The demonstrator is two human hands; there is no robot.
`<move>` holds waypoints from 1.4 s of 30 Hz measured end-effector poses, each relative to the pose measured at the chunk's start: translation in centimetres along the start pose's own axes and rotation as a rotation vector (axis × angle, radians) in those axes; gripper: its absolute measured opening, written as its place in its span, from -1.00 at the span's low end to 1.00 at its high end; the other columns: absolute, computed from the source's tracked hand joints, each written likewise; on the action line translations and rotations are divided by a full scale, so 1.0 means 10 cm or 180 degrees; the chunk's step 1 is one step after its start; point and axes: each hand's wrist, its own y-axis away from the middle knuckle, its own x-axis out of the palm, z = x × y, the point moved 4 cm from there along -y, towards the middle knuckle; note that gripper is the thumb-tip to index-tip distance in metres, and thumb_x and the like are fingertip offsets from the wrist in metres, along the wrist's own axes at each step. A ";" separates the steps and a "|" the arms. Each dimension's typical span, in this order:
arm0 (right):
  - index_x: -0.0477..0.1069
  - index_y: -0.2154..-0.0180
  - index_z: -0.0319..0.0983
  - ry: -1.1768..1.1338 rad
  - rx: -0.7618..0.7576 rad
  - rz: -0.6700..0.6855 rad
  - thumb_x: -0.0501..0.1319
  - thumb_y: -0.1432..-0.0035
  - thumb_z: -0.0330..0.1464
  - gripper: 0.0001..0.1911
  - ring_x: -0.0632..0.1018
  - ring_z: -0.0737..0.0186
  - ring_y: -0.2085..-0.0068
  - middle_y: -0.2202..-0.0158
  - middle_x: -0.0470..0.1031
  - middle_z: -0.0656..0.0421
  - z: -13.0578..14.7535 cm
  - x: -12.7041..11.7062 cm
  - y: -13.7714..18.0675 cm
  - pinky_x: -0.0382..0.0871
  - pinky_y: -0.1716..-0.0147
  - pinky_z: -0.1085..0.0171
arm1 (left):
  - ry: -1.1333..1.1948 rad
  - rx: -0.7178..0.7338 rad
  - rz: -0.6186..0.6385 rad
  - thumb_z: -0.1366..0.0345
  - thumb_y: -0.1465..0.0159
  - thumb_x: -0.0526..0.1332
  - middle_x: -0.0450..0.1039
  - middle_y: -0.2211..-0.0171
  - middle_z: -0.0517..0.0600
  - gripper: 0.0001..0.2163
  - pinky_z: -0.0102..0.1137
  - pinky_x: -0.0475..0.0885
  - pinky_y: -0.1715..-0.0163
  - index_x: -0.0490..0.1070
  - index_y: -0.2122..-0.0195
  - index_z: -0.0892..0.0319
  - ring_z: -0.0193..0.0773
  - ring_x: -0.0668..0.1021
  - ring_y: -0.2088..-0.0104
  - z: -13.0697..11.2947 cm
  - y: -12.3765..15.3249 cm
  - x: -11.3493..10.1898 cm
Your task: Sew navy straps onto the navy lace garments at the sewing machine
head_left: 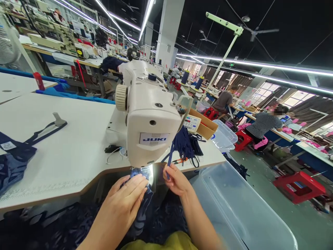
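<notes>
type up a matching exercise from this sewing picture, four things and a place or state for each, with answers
1. left hand
2. right hand
3. sewing machine
4. large plastic bin

A. translucent, at lower right
B. white, with a JUKI label
C. pinching a navy strip
D. resting on blue fabric

Pairs: 1-D, 2-C, 3-B, 4-A

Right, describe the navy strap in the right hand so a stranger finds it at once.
Start at the white JUKI sewing machine in the centre. Beside its lower end, the right hand holds the navy strap. Unlike the bundled straps on the tabletop behind, this one is pinched by hand.
</notes>
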 end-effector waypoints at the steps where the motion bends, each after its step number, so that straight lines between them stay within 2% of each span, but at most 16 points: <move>1: 0.18 0.40 -0.19 -0.0087 0.0064 0.0123 0.34 0.01 -0.07 -0.57 0.13 0.53 0.64 0.57 0.20 0.37 -0.01 0.10 0.05 -0.07 0.74 0.53 | 0.0110 -0.0040 0.0029 0.29 -0.33 0.05 0.55 0.08 -0.06 -0.75 -0.34 0.31 -0.08 0.40 0.02 0.10 -0.30 0.57 0.10 0.03 0.03 0.01; 3: 0.20 0.40 -0.19 -0.0197 0.0165 0.0368 0.34 0.00 -0.10 -0.60 0.11 0.53 0.68 0.62 0.19 0.38 0.00 0.28 0.13 -0.08 0.77 0.52 | 0.0338 -0.0048 0.0080 0.29 -0.34 0.05 0.53 0.04 -0.07 -0.73 -0.38 0.36 -0.09 0.38 -0.02 0.09 -0.30 0.55 0.05 0.10 0.09 0.03; 5: 0.23 0.38 -0.20 -0.0129 0.0142 0.0414 0.33 -0.03 -0.13 -0.64 0.13 0.53 0.71 0.63 0.25 0.37 0.05 0.41 0.16 -0.02 0.77 0.51 | 0.0589 -0.0078 0.0125 0.27 -0.35 0.03 0.51 0.01 -0.09 -0.71 -0.39 0.40 -0.08 0.36 -0.06 0.07 -0.29 0.52 -0.02 0.17 0.16 0.05; 10: 0.29 0.31 -0.21 0.0933 -0.0308 -0.0187 0.26 -0.07 -0.22 -0.76 0.29 0.47 0.63 0.56 0.32 0.35 0.26 0.46 0.10 0.15 0.66 0.46 | 0.1034 -0.0464 0.0326 0.24 -0.35 0.04 0.48 -0.03 -0.14 -0.71 -0.38 0.40 -0.08 0.35 -0.08 0.01 -0.25 0.43 -0.13 0.32 0.31 0.11; 13: 0.29 0.28 -0.20 0.1237 -0.0467 -0.0274 0.22 -0.10 -0.27 -0.81 0.34 0.42 0.55 0.54 0.30 0.35 0.31 0.47 0.04 0.19 0.58 0.43 | 0.1114 -0.0526 0.0374 0.25 -0.36 0.05 0.47 -0.04 -0.15 -0.71 -0.40 0.39 -0.09 0.34 -0.08 0.00 -0.28 0.42 -0.14 0.33 0.33 0.11; 17: 0.30 0.27 -0.21 0.1389 -0.0640 -0.0177 0.20 -0.14 -0.29 -0.85 0.34 0.39 0.48 0.53 0.27 0.36 0.31 0.49 0.01 0.22 0.43 0.38 | 0.1040 -0.0396 0.0407 0.29 -0.35 0.05 0.44 -0.08 -0.12 -0.70 -0.37 0.34 -0.15 0.32 -0.10 -0.01 -0.30 0.44 -0.12 0.29 0.30 0.10; 21: 0.31 0.27 -0.22 0.1605 -0.0677 -0.0208 0.19 -0.15 -0.30 -0.85 0.25 0.40 0.50 0.54 0.20 0.37 0.26 0.50 0.00 0.14 0.46 0.38 | 0.0720 -0.0017 0.0449 0.37 -0.34 0.05 0.44 -0.08 -0.09 -0.67 -0.41 0.27 -0.17 0.29 -0.12 0.02 -0.39 0.48 -0.06 0.25 0.24 0.09; 32: 0.32 0.27 -0.23 0.1264 -0.0523 -0.0047 0.18 -0.15 -0.30 -0.86 0.24 0.41 0.51 0.55 0.18 0.37 0.19 0.48 -0.06 0.13 0.47 0.38 | 0.0161 0.0475 0.0660 0.39 -0.35 0.03 0.48 -0.02 -0.09 -0.71 -0.46 0.22 -0.15 0.35 -0.06 0.11 -0.43 0.49 -0.02 0.14 0.01 -0.02; 38: 0.32 0.27 -0.22 0.1111 -0.0415 0.0067 0.17 -0.16 -0.30 -0.87 0.24 0.41 0.52 0.56 0.19 0.37 0.14 0.46 -0.09 0.13 0.47 0.39 | 0.0143 0.0592 0.0802 0.43 -0.34 0.03 0.50 0.00 -0.11 -0.71 -0.47 0.21 -0.17 0.37 -0.04 0.10 -0.45 0.51 0.01 0.14 -0.08 -0.02; 42: 0.31 0.28 -0.21 0.1134 -0.0407 0.0061 0.17 -0.17 -0.30 -0.88 0.26 0.40 0.51 0.55 0.20 0.36 0.17 0.46 -0.08 0.15 0.47 0.39 | 0.0185 0.0482 0.0906 0.41 -0.34 0.03 0.47 -0.04 -0.11 -0.69 -0.45 0.26 -0.15 0.35 -0.07 0.06 -0.42 0.51 0.00 0.16 -0.07 -0.02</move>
